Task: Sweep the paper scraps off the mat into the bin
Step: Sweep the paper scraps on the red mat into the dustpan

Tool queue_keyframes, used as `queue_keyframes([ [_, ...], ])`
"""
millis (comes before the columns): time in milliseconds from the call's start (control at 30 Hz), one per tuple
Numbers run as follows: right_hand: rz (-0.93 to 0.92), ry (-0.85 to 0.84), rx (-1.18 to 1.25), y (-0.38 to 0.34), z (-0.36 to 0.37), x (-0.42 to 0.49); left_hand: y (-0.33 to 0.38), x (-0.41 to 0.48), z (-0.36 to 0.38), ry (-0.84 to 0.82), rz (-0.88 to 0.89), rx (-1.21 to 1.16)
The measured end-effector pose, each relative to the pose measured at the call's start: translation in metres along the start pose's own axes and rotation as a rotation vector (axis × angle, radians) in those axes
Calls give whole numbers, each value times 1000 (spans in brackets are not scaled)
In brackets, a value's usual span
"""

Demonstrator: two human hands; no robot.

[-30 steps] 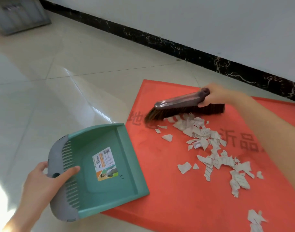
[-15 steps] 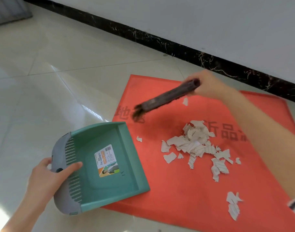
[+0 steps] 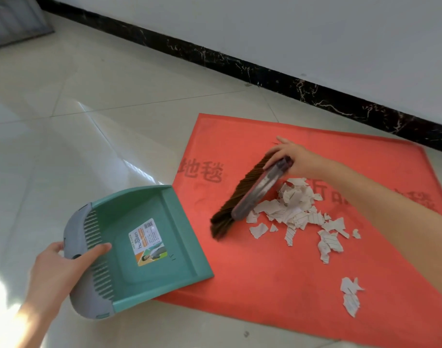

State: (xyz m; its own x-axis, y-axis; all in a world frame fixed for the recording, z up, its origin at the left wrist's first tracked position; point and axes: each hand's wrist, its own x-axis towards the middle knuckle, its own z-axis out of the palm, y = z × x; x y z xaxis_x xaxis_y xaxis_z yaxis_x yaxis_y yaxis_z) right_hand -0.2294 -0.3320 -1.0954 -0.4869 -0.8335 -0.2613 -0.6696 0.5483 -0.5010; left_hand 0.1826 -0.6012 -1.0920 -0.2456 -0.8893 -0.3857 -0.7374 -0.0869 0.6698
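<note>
Two hands work well apart: the left hand (image 3: pixel 60 268) grips the grey back rim of the green dustpan (image 3: pixel 144 204), whose front lip overlaps the left edge of the red mat (image 3: pixel 265 277); the right hand (image 3: pixel 294 159) is closed round the handle of the brush (image 3: pixel 256 194), bristles down on the mat just left of the heap of paper scraps (image 3: pixel 297 209). Two stray scraps (image 3: pixel 350 295) lie nearer the mat's bottom right corner
</note>
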Motion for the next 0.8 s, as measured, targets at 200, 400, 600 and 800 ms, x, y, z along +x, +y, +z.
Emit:
queue_keyframes([
  [200, 57, 45, -1, 21, -56, -32, -4, 0, 2, -24, 17, -27],
  [400, 155, 407, 204, 12, -88, -65, 2, 2, 14, -47, 50, -13],
  [600, 249, 461, 216, 8, -63, -89, 10, -5, 27, -99, 92, -21],
  [800, 249, 640, 220, -10, -38, -111, 13, -13, 34, -114, 107, -20],
])
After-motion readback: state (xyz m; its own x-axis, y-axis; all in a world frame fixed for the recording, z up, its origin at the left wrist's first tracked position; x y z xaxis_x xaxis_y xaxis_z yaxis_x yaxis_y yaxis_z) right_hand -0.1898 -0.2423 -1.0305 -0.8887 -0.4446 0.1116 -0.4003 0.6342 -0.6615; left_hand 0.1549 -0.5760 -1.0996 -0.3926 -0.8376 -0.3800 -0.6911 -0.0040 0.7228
